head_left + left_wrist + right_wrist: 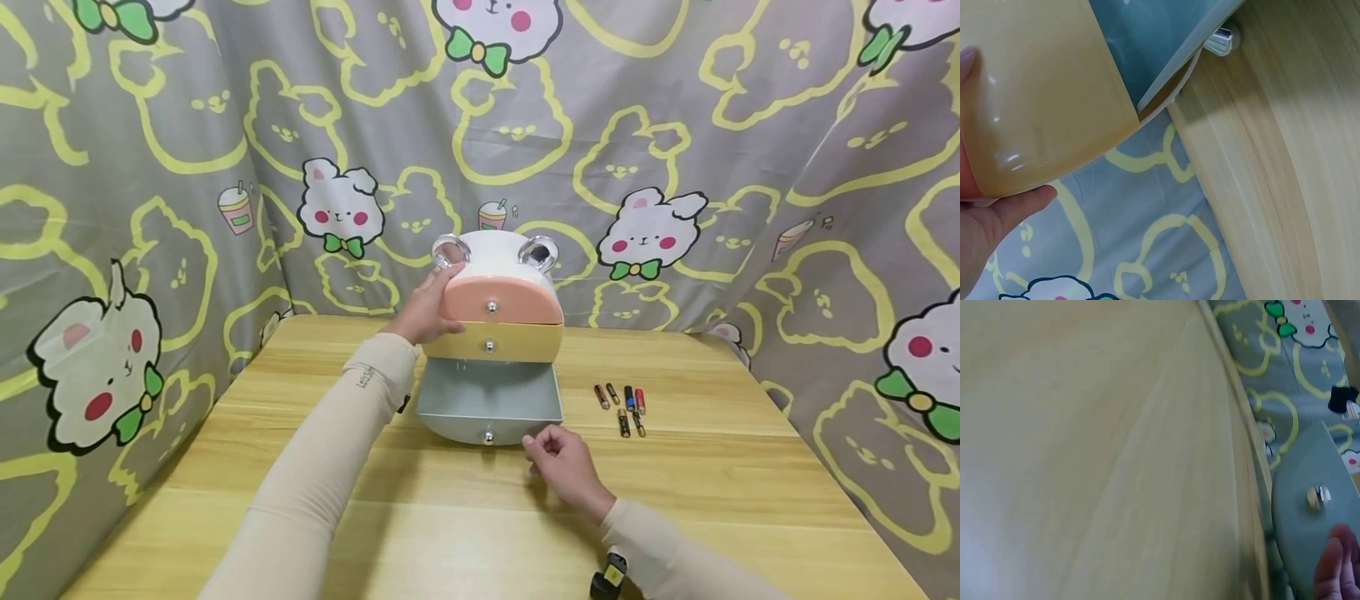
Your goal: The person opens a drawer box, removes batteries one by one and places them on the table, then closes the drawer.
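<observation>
A small bear-eared chest of drawers (501, 258) stands on the table, with an orange top drawer (525, 302), a yellow middle drawer (521, 340) and a grey-blue bottom drawer (450, 427). The bottom drawer is pulled out; no contents show in its visible part. My left hand (427, 308) rests against the chest's upper left side, thumb by the yellow drawer (1054, 106). Just right of the bottom drawer's silver knob (489, 437), my right hand (566, 467) hovers with loosely bent fingers and holds nothing. The right wrist view shows its fingers (1335, 565) near the drawer front (1300, 531).
Several small batteries (624, 422) lie on the wooden table (712, 467) to the right of the chest. A patterned curtain (645, 75) hangs behind the table and along both sides.
</observation>
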A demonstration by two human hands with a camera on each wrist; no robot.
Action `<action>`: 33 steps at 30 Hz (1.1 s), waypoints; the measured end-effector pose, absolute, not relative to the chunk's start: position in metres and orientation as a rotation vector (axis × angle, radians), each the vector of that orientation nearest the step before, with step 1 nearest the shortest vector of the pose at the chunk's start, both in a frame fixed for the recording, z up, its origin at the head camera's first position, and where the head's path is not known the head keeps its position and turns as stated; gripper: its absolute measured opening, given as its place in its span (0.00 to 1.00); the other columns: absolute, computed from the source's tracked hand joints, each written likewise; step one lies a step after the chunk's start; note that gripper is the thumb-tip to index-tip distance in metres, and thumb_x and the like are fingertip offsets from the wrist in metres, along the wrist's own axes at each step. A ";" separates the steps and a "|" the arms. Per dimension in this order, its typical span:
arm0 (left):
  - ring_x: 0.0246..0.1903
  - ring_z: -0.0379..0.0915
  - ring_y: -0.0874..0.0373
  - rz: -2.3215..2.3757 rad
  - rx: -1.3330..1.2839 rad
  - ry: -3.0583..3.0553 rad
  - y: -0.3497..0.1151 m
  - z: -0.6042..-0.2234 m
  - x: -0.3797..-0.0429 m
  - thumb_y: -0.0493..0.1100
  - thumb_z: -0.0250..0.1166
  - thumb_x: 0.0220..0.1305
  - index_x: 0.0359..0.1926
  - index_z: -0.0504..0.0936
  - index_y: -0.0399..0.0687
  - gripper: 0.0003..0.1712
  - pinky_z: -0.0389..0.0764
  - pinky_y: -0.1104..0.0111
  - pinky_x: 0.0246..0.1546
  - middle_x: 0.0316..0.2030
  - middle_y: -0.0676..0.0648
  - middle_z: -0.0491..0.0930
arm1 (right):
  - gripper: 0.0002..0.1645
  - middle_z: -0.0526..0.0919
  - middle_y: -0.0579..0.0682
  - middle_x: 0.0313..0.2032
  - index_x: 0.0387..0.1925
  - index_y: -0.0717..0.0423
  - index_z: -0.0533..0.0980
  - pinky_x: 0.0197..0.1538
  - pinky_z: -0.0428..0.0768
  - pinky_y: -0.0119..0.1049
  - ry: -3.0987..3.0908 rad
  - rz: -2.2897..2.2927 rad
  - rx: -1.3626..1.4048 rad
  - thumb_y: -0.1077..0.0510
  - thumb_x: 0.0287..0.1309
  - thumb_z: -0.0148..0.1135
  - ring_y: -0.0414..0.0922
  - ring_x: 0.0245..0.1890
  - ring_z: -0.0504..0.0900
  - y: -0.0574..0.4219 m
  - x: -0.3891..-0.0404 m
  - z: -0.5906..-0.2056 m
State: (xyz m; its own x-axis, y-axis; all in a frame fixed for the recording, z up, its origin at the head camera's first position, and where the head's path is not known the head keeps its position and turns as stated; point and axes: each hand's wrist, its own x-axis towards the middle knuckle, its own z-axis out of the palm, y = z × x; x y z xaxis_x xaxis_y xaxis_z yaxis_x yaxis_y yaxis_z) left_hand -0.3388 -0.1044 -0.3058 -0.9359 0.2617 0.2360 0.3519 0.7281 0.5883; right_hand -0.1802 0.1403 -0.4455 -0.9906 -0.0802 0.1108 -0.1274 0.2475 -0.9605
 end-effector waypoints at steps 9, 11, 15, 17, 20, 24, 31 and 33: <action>0.67 0.55 0.39 -0.991 -0.492 -2.787 -0.105 -0.307 -0.339 0.38 0.80 0.45 0.75 0.51 0.67 0.63 0.62 0.45 0.62 0.74 0.40 0.48 | 0.10 0.78 0.52 0.30 0.39 0.67 0.69 0.33 0.80 0.29 -2.096 2.770 -0.137 0.60 0.69 0.52 0.40 0.27 0.78 0.100 -0.177 -0.448; 0.68 0.54 0.38 -0.995 -0.489 -2.786 -0.105 -0.307 -0.339 0.38 0.80 0.45 0.75 0.51 0.67 0.63 0.62 0.44 0.63 0.74 0.40 0.47 | 0.15 0.78 0.52 0.32 0.47 0.70 0.67 0.37 0.81 0.30 -2.012 2.870 -0.184 0.59 0.70 0.51 0.41 0.30 0.79 0.094 -0.177 -0.447; 0.65 0.58 0.38 -1.001 -0.485 -2.790 -0.104 -0.307 -0.338 0.38 0.79 0.45 0.75 0.51 0.68 0.62 0.64 0.44 0.61 0.74 0.40 0.49 | 0.21 0.79 0.55 0.36 0.53 0.73 0.64 0.43 0.81 0.31 -1.860 2.948 -0.254 0.59 0.70 0.52 0.41 0.32 0.80 0.084 -0.179 -0.447; 0.63 0.61 0.39 -0.996 -0.483 -2.793 -0.104 -0.307 -0.338 0.38 0.79 0.45 0.75 0.51 0.68 0.62 0.65 0.45 0.60 0.73 0.41 0.50 | 0.19 0.79 0.54 0.36 0.52 0.73 0.65 0.44 0.81 0.31 -1.811 2.942 -0.275 0.60 0.70 0.53 0.40 0.33 0.81 0.079 -0.180 -0.448; 0.61 0.63 0.40 -0.991 -0.483 -2.795 -0.103 -0.307 -0.338 0.38 0.79 0.46 0.75 0.50 0.68 0.62 0.66 0.46 0.60 0.73 0.42 0.51 | 0.16 0.79 0.54 0.36 0.50 0.72 0.66 0.45 0.81 0.31 -1.749 2.932 -0.309 0.62 0.70 0.52 0.41 0.35 0.82 0.073 -0.182 -0.449; 0.61 0.63 0.41 -0.994 -0.485 -2.794 -0.104 -0.307 -0.339 0.38 0.79 0.47 0.75 0.50 0.68 0.62 0.66 0.46 0.60 0.73 0.42 0.51 | 0.15 0.77 0.54 0.37 0.50 0.73 0.66 0.46 0.80 0.30 -1.700 2.941 -0.346 0.63 0.71 0.49 0.41 0.36 0.81 0.068 -0.183 -0.448; 0.60 0.64 0.41 -0.963 -0.502 -2.796 -0.104 -0.308 -0.339 0.38 0.79 0.47 0.75 0.50 0.66 0.62 0.66 0.47 0.59 0.72 0.41 0.52 | 0.14 0.78 0.53 0.34 0.49 0.72 0.67 0.43 0.80 0.28 -1.647 2.940 -0.371 0.63 0.70 0.49 0.40 0.33 0.80 0.066 -0.189 -0.446; 0.59 0.64 0.41 -0.966 -0.505 -2.792 -0.104 -0.308 -0.339 0.38 0.79 0.47 0.75 0.50 0.66 0.62 0.67 0.47 0.59 0.72 0.42 0.53 | 0.13 0.78 0.53 0.35 0.48 0.72 0.68 0.43 0.80 0.28 -1.643 2.933 -0.381 0.63 0.70 0.49 0.40 0.33 0.80 0.066 -0.192 -0.446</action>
